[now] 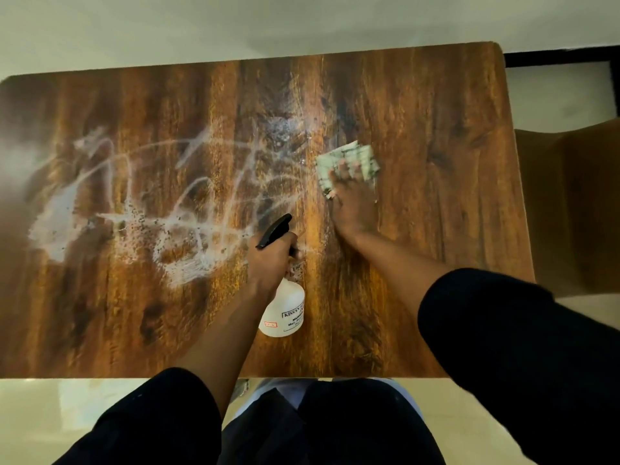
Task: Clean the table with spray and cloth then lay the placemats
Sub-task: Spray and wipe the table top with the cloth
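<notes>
A dark wooden table fills the view, streaked with white marks and specks over its left and middle. My left hand grips the black trigger head of a white spray bottle, held over the table's near middle with the nozzle pointing away. My right hand presses flat on a folded green-and-white checked cloth right of the centre. Wet droplets glisten just left of the cloth. No placemats are in view.
A brown seat or stool stands close against the table's right edge. Pale floor runs beyond the far edge and shows below the near edge, where my dark-clothed legs stand.
</notes>
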`<move>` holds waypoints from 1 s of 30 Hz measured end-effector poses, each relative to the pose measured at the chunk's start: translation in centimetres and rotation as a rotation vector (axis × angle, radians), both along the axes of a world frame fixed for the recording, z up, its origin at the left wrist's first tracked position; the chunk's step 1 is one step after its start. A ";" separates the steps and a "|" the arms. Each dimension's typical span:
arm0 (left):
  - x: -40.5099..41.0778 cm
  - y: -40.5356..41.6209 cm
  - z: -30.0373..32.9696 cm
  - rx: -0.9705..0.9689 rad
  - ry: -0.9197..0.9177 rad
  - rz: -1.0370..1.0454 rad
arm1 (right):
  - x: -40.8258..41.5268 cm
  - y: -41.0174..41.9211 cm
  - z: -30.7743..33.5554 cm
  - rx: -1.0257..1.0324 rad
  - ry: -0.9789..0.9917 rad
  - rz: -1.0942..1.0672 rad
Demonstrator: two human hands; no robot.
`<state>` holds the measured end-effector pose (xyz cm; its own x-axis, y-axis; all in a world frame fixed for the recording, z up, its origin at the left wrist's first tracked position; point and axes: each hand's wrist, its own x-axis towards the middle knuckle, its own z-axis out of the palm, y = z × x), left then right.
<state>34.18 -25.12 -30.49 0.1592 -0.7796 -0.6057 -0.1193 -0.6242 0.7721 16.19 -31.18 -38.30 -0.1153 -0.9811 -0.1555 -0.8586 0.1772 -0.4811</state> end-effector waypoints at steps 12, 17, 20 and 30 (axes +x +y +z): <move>2.4 4.2 0.1 0.089 -0.066 0.000 | -0.5 6.2 0.2 0.005 -0.045 0.370; 2.8 6.6 0.1 0.026 -0.039 0.042 | -7.0 6.8 -0.5 0.035 -0.038 0.014; 3.2 7.9 -0.7 0.025 0.001 0.089 | -6.9 7.0 -0.9 0.031 -0.072 -0.076; 4.3 8.4 -1.2 0.013 -0.025 0.055 | 4.0 17.3 0.2 0.013 -0.060 0.471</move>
